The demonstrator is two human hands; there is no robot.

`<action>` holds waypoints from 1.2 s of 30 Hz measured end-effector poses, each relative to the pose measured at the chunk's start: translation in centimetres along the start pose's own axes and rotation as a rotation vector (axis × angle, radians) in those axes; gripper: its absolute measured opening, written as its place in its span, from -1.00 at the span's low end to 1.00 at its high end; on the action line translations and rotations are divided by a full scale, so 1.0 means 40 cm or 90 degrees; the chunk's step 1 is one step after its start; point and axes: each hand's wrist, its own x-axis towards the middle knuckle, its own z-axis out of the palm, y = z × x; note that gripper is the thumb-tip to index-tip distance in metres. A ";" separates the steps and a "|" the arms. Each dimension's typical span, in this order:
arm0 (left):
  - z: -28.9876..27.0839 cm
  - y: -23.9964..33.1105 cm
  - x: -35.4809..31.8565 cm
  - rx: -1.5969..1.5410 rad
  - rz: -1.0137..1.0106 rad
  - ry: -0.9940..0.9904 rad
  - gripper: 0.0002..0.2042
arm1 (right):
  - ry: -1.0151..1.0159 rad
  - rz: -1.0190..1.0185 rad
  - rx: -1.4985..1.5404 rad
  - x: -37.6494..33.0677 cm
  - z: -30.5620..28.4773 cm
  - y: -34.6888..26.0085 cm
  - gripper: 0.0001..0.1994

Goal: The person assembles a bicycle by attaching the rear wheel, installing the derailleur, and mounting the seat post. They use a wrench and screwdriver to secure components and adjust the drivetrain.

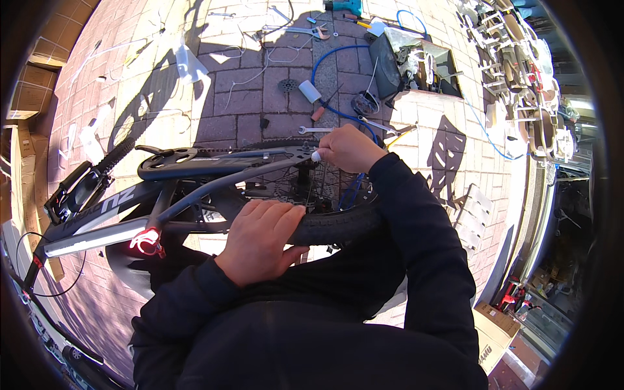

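A dark bicycle frame [214,186] lies across in front of me, its rear wheel close to my body. My left hand [260,240] is laid over the near side of the wheel, fingers beyond the black tyre [344,229] and thumb on my side of it. Closed at the far side of the hub, my right hand [351,149] pinches a small white piece [316,156] beside the frame's rear end; most of it is hidden in the fist. The hub [303,181] and spokes show between my hands. A red clamp [147,240] sits on the seat tube.
Beyond the wheel, wrenches [314,129], a white cylinder [309,91], a sprocket cassette [286,85] and a blue hose [316,65] lie on the brick paving [224,130]. A grey bin [388,68] of parts stands farther off. Cardboard boxes [32,91] line the left; a carton [497,331] stands lower right.
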 end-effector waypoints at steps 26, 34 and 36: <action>-0.760 -0.045 -1.128 0.767 -0.968 0.519 -0.63 | 0.538 0.147 0.166 -0.290 -0.045 -0.091 -0.76; -0.797 -0.043 -1.075 0.758 -0.928 0.547 -0.68 | 0.452 0.380 0.387 -0.272 0.120 0.056 -0.41; -0.809 -0.061 -1.082 0.773 -0.935 0.536 -0.69 | 0.535 0.443 0.349 -0.245 0.140 0.042 -0.42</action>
